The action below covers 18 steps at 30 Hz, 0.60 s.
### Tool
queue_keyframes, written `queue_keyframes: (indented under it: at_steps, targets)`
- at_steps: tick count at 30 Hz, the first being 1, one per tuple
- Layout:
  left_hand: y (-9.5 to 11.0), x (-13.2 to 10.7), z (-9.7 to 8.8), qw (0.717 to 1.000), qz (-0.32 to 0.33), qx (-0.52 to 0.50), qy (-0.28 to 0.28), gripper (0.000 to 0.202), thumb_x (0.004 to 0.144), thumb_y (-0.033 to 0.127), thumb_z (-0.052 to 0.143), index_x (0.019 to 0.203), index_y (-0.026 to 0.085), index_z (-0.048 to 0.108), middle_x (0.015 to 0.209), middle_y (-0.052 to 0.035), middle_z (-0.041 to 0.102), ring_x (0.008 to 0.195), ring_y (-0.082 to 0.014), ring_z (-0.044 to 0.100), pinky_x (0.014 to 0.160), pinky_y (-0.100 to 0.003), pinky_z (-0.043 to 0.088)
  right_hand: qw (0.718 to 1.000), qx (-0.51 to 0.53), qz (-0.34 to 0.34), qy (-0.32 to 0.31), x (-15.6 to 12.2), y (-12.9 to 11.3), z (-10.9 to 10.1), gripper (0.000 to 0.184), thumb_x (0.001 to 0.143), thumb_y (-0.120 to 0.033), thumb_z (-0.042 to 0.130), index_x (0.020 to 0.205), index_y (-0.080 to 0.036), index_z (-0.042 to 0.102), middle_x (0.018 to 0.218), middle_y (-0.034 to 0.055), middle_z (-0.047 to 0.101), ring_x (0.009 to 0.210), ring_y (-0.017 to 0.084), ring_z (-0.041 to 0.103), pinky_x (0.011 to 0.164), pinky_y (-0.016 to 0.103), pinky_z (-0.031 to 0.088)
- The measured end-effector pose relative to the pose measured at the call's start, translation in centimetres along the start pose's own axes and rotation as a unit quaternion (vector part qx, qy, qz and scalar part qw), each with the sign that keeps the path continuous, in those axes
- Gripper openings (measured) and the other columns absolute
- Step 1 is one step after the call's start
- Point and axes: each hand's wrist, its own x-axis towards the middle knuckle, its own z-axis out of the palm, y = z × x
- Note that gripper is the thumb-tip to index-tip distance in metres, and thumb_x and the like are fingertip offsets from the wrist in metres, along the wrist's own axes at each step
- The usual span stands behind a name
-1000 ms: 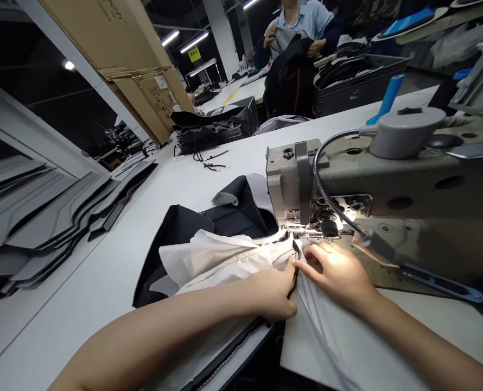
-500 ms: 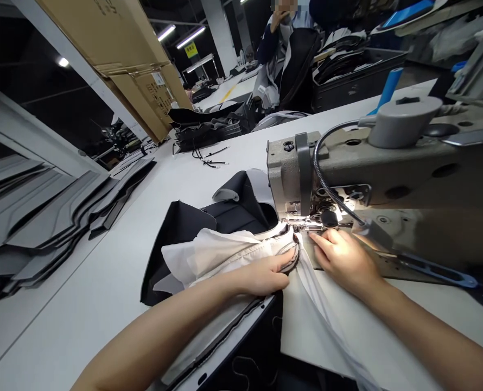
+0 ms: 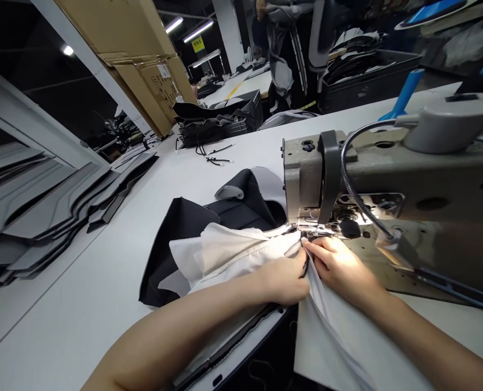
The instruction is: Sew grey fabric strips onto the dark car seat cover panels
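The left hand (image 3: 287, 281) and right hand (image 3: 343, 269) are bare, as are the left forearm (image 3: 192, 326), at near left, and the right forearm (image 3: 423, 334), at near right. Each forearm looks smooth and tapers toward the hand. Bright light whitens the right hand's knuckles.

fingers (image 3: 315, 250) of the right hand (image 3: 345, 269) back at the pale strip (image 3: 317, 293), dark background piece (image 3: 307, 43) turned, pale stripes (image 3: 299, 60) showing
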Motion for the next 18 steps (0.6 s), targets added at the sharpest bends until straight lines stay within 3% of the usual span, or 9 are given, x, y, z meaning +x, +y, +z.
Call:
queue_keyframes:
  at_steps: [8, 13, 16, 18]
  targets:
    - [0.6, 0.1, 0.4, 0.999, -0.007, 0.022, 0.041, 0.075, 0.079, 0.03, 0.038, 0.147, 0.011, 0.015, 0.115, -0.0195, 0.062, 0.099, -0.036, 0.062, 0.075, -0.042, 0.05, 0.999, 0.011, 0.043, 0.005, -0.8, 0.0, -0.2, 0.034, 0.091, -0.024, 0.041, 0.112, -0.009, 0.063, 0.086, 0.0126, 0.061, 0.078, 0.025, 0.054, 0.071, 0.038, 0.045]
    - [0.0, 1.9, 0.2, 0.997, -0.035, 0.008, 0.072, 0.072, 0.079, 0.027, 0.035, 0.146, 0.008, 0.018, 0.12, -0.0201, 0.06, 0.104, -0.0338, 0.06, 0.082, -0.042, 0.049, 0.997, 0.058, 0.053, -0.004, 0.3, -0.2, 0.3, 0.035, 0.091, -0.023, 0.038, 0.11, -0.012, 0.064, 0.087, 0.0131, 0.063, 0.079, 0.025, 0.055, 0.073, 0.037, 0.045]
    - [-0.4, 1.4, 0.5, 0.995, 0.004, 0.019, 0.103, 0.065, 0.078, 0.027, 0.034, 0.141, 0.011, 0.032, 0.12, -0.0178, 0.06, 0.105, -0.0317, 0.061, 0.083, -0.04, 0.049, 0.996, 0.051, 0.077, -0.014, 1.1, -1.6, -1.7, 0.033, 0.089, -0.021, 0.038, 0.102, -0.013, 0.067, 0.083, 0.0125, 0.065, 0.076, 0.023, 0.057, 0.07, 0.035, 0.046]
    - [-1.1, 0.7, 1.0, 0.991, 0.003, 0.056, 0.12, 0.058, 0.079, 0.029, 0.031, 0.134, 0.015, 0.042, 0.118, -0.0161, 0.063, 0.1, -0.0308, 0.063, 0.081, -0.041, 0.05, 0.995, 0.028, 0.091, -0.038, 1.7, -3.0, -4.1, 0.026, 0.087, -0.025, 0.044, 0.086, -0.021, 0.07, 0.073, 0.0048, 0.066, 0.066, 0.017, 0.057, 0.064, 0.028, 0.045]
